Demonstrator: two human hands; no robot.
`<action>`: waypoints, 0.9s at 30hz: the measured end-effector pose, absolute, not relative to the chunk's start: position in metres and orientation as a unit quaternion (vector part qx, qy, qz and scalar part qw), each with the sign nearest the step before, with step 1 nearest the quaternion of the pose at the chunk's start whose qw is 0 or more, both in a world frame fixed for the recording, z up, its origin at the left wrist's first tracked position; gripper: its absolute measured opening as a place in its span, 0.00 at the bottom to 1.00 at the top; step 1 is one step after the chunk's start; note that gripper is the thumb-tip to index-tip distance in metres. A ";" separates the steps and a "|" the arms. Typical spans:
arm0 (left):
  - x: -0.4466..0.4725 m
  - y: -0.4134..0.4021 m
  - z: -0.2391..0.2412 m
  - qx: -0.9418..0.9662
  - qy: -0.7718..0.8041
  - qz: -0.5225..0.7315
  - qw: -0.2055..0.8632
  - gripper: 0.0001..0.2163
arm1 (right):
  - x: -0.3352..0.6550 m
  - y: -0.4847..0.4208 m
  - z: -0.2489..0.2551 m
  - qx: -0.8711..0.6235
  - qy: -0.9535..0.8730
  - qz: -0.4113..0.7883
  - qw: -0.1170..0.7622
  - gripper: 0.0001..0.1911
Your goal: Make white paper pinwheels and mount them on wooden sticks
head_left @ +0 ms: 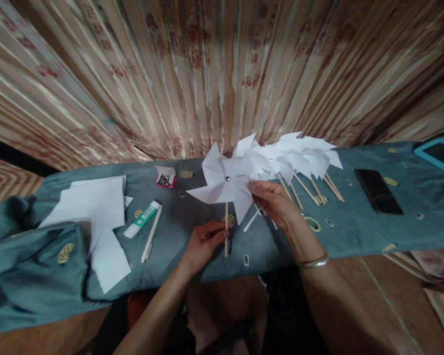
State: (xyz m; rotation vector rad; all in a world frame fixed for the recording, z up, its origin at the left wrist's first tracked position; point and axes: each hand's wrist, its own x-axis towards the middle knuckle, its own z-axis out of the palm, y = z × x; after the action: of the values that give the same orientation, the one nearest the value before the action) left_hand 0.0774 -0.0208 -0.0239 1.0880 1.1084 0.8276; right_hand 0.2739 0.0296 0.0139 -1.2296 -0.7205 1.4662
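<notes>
The left hand (203, 241) is closing thumb and fingers around the stick (226, 229) of a white paper pinwheel (225, 185), holding it upright over the near edge of the table (355, 231), about midway along it; the right hand (274, 199) is pinching the tip of the wheel's right blade between thumb and fingers, otherwise loosely curled. A metal pin (227, 179) is sitting at the hub.

Judged from this pose, the step in hand is checking or turning the wheel — do it with a light pinch only; pressing hard is likely to crease the blade or tear it at the pin. Keeping the grip low on the stick leaves the blades free; keeping the stick vertical stops the paper from rubbing the wood.

Finished pinwheels (299, 158) are lying in a row toward the far edge, just right of the one in hand, sticks pointing nearward. Toward the left end are lying paper sheets (92, 202), a glue stick (142, 219), a pen (151, 240) and a pin box (166, 178); a phone (378, 191) is resting well apart toward the right end.
</notes>
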 end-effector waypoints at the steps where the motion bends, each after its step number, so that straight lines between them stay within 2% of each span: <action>1: 0.077 -0.021 -0.024 0.479 0.486 0.361 0.636 0.11 | 0.273 0.030 0.014 -0.514 -0.300 0.612 0.521 0.17; 27: 0.079 -0.022 -0.025 0.456 0.474 0.372 0.655 0.12 | 0.258 0.026 0.013 -0.534 -0.287 0.605 0.515 0.17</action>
State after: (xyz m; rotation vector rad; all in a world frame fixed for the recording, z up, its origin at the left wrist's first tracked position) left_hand 0.0794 -0.0220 -0.0253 1.0338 1.0746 0.8428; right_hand 0.2578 0.0261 0.0127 -1.2838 -0.6893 1.4547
